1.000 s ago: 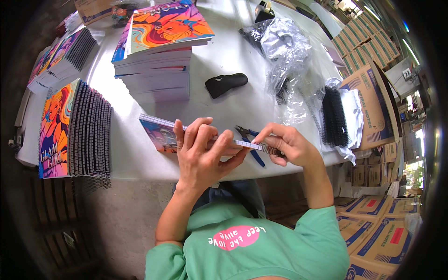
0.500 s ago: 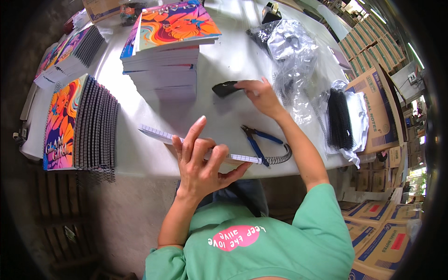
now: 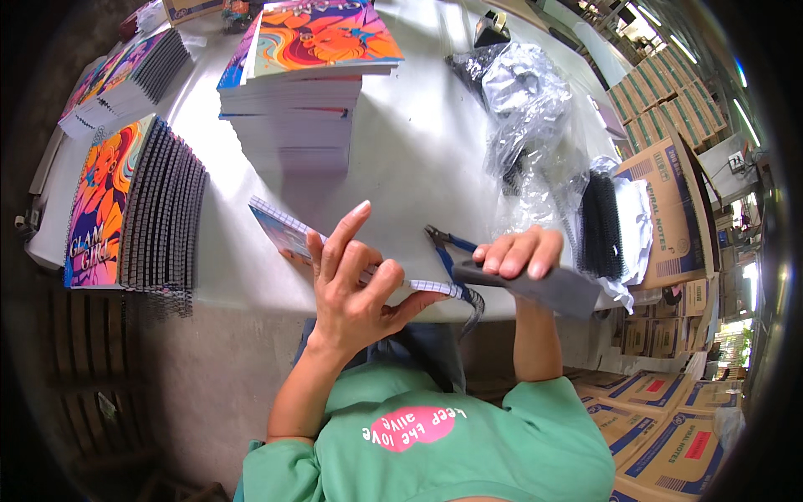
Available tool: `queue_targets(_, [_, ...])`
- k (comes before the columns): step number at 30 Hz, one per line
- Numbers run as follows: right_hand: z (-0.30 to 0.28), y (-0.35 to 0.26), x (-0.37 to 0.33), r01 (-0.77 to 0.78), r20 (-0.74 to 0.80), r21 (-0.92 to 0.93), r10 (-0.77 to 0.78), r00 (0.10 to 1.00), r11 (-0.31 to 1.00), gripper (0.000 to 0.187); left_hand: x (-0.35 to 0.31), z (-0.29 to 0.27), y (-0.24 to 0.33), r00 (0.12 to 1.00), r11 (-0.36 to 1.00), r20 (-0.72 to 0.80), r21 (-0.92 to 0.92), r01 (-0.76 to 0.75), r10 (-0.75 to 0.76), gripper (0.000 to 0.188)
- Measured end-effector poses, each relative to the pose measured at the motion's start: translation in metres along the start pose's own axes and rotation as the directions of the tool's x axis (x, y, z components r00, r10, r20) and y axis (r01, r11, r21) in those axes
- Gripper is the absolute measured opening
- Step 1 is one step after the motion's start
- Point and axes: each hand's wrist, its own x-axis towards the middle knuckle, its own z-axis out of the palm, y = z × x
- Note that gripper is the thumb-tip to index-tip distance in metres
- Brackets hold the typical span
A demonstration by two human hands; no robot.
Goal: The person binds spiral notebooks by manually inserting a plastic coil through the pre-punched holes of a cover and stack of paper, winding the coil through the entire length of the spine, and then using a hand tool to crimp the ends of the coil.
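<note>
**Notebook held at the near table edge, dark tool in the other hand**

White tabletop [image 3: 418, 159] fills the middle of the view, with stacked cardboard cartons [image 3: 661, 418] on the floor at 4 o'clock.

Nearest, at the table's front edge, the left hand [image 3: 355, 284] grips a thin notebook [image 3: 288, 234] with grid-ruled pages and a colourful cover; the thumb lies under it, the index finger sticks up straight and the other fingers curl over its top. The notebook runs slantwise from 10 o'clock down to 4 o'clock, its far corner resting on the table.

Just beside it at 3 o'clock, the right hand [image 3: 519, 253] is closed over a flat dark grey tool [image 3: 552, 289], fingers on top. Blue-handled pliers [image 3: 443, 247] lie on the table between the hands.

Farther off, crumpled clear plastic wrap [image 3: 535, 109] lies at 1 o'clock, with black spiral coils [image 3: 602, 226] beside an open box [image 3: 669, 209]. A tall stack of bright-covered books [image 3: 305, 92] stands at 11 o'clock, and spiral-bound notebooks [image 3: 159, 217] are fanned at 9 o'clock.
</note>
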Motion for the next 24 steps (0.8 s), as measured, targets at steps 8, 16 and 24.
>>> queue_targets(8, [-0.003, 0.006, 0.017, 0.044, 0.263, -0.296, 0.037, 0.964, 0.954, 0.019, 0.003, -0.002, -0.004, 0.999, 0.997, 0.022, -0.062, 0.039, -0.038, 0.041])
queue_targets(16, [0.003, 0.005, 0.031, -0.235, 0.011, -0.77, 0.381, 0.925, 0.593, 0.029, -0.002, 0.0, -0.008, 0.998, 0.983, -0.053, -0.184, 0.022, -0.032, 0.074])
queue_targets(24, [-0.006, 0.013, 0.041, -0.336, -0.229, -0.795, 0.263, 0.937, 0.505, 0.018, 0.018, -0.017, -0.018, 0.991, 0.987, -0.052, 0.098, 0.13, -0.125, 0.083])
